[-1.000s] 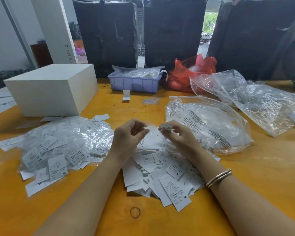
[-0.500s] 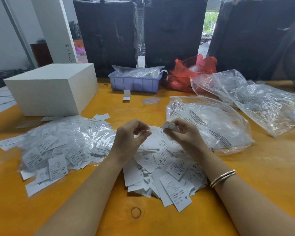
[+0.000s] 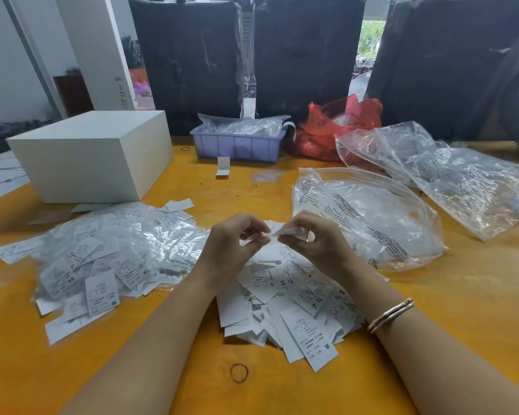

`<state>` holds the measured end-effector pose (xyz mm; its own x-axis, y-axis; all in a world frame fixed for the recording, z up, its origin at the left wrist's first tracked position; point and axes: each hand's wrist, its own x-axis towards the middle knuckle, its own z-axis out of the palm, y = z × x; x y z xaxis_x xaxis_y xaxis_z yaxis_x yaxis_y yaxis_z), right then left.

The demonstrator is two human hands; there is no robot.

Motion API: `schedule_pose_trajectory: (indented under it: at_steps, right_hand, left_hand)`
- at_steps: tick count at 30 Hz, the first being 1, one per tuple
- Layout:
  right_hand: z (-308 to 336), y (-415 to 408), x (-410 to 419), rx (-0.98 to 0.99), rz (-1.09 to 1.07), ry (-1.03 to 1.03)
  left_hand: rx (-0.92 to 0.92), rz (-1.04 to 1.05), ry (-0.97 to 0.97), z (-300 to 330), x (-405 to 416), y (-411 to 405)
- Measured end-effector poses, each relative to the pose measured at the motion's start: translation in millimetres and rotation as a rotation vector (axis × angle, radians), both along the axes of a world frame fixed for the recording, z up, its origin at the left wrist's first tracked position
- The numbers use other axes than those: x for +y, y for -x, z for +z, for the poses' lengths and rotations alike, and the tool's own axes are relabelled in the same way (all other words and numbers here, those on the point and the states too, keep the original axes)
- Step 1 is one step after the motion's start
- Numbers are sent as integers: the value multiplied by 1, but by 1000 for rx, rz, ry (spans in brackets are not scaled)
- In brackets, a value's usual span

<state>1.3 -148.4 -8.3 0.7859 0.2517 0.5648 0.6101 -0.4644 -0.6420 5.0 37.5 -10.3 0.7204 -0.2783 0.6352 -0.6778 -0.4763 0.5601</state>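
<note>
Size label (image 3: 286, 232) is pinched at frame centre by the curled fingers of the left hand (image 3: 237, 245) and right hand (image 3: 316, 245), above the label pile (image 3: 297, 310) on the orange surface (image 3: 252, 199); black-wrapped bales (image 3: 189, 55) are stacked behind.

"M", "XL", "XS" on size tags (image 3: 313, 339)

pinched label (image 3: 286, 232) partly hidden, print too small to read

Orange table (image 3: 432, 301), label piles (image 3: 297, 301), white box (image 3: 93, 157), plastic bags (image 3: 468, 181), rubber band (image 3: 239, 373)
</note>
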Motion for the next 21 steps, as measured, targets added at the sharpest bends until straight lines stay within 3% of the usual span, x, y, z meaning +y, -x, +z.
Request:
schedule_pose_trajectory:
  at_steps: [5,9,13,17,21]
  right_hand:
    - [-1,-1,0,-64,-23,49]
    - [-2,-1,0,23,4,15]
    - [0,0,-4,333,137,-350]
    - [5,0,-6,259,77,-644]
    - [8,1,-5,228,96,-739]
  left_hand:
    - [-23,-46,-69,-3,0,-3]
    - [-17,-40,-44,-4,-1,-3]
    - [100,-47,112,0,0,-2]
    - [162,-74,191,2,1,-2]
    - [184,-85,207,2,1,-2]
